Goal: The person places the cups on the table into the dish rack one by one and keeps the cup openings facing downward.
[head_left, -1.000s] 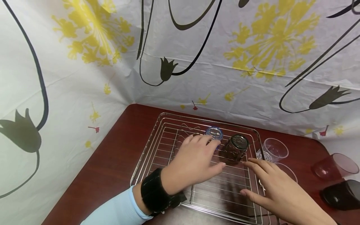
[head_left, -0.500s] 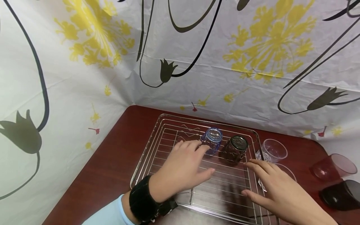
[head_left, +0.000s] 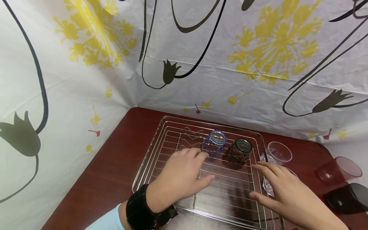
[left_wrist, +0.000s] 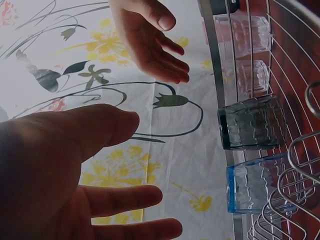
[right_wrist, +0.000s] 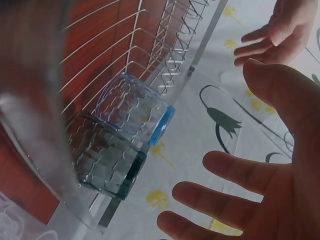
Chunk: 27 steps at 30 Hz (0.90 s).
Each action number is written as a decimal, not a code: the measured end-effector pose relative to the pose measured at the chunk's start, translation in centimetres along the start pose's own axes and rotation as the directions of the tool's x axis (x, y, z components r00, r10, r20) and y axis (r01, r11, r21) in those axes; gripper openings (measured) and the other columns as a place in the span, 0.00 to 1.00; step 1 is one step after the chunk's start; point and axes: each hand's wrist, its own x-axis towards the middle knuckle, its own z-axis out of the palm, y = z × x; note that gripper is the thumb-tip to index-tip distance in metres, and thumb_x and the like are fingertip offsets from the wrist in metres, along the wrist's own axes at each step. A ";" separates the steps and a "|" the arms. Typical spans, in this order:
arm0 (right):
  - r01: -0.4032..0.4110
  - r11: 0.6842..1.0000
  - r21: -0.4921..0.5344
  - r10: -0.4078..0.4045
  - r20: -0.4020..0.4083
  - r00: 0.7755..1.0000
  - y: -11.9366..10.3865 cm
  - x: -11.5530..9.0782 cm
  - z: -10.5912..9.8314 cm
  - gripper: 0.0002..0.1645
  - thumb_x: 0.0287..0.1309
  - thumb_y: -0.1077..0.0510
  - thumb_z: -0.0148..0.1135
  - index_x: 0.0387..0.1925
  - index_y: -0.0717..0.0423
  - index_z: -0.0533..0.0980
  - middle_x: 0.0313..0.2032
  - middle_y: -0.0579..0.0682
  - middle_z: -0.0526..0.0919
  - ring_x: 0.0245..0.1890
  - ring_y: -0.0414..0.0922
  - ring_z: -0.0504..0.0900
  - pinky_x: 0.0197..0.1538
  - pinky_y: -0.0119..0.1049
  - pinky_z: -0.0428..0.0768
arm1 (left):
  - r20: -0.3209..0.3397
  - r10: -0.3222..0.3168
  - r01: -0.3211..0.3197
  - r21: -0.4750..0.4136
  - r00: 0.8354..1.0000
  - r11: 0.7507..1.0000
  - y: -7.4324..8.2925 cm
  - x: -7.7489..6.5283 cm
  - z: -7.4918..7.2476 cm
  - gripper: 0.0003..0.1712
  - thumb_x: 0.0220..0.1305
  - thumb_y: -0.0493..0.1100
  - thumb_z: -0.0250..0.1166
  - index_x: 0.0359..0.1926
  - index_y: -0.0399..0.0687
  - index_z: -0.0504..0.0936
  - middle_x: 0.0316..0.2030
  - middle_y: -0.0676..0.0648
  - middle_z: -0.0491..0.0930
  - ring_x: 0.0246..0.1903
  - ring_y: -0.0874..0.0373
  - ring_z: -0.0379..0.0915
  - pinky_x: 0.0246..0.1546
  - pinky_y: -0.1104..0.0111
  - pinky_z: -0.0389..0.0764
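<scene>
Reddish table (head_left: 106, 159) beneath; I find left hand (head_left: 181, 174) and right hand (head_left: 283, 191) released. Left should avoid nudging blue glass (head_left: 214, 146) just ahead.

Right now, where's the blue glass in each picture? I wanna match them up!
Head: the blue glass is a bit right of the middle and below halfway, left of the dark glass.
Left wrist: the blue glass is at the lower right, under the dark glass.
Right wrist: the blue glass is left of the middle, above the dark glass.
Shared landmark: that dark glass, next to it every time.
</scene>
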 end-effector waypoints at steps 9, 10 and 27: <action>0.012 1.000 0.012 -0.011 -0.028 1.000 1.4 0.0 0.2 0.43 0.48 0.33 0.74 0.61 0.49 0.74 0.57 0.50 0.78 0.56 0.55 0.77 0.54 0.53 0.72 | 0.024 -0.019 0.019 0.005 1.000 1.000 -0.3 -0.4 0.4 0.34 0.67 0.67 0.58 0.62 0.50 0.78 0.56 0.48 0.81 0.55 0.51 0.78 0.56 0.55 0.80; 0.008 1.000 0.016 -0.008 -0.026 1.000 1.6 0.0 0.2 0.43 0.48 0.34 0.74 0.61 0.49 0.74 0.57 0.50 0.78 0.56 0.55 0.77 0.54 0.53 0.72 | 0.021 -0.018 0.018 0.003 1.000 1.000 -0.3 -0.4 0.5 0.33 0.66 0.66 0.58 0.61 0.50 0.79 0.55 0.48 0.81 0.55 0.51 0.78 0.55 0.55 0.80; -0.071 0.995 0.066 0.071 0.005 0.997 6.3 -0.2 0.8 0.43 0.51 0.40 0.75 0.64 0.54 0.71 0.58 0.58 0.77 0.56 0.63 0.74 0.52 0.59 0.70 | 0.054 -0.031 0.031 0.008 0.998 1.000 -0.4 -0.8 0.7 0.33 0.66 0.66 0.59 0.61 0.49 0.79 0.54 0.48 0.82 0.53 0.50 0.79 0.54 0.54 0.80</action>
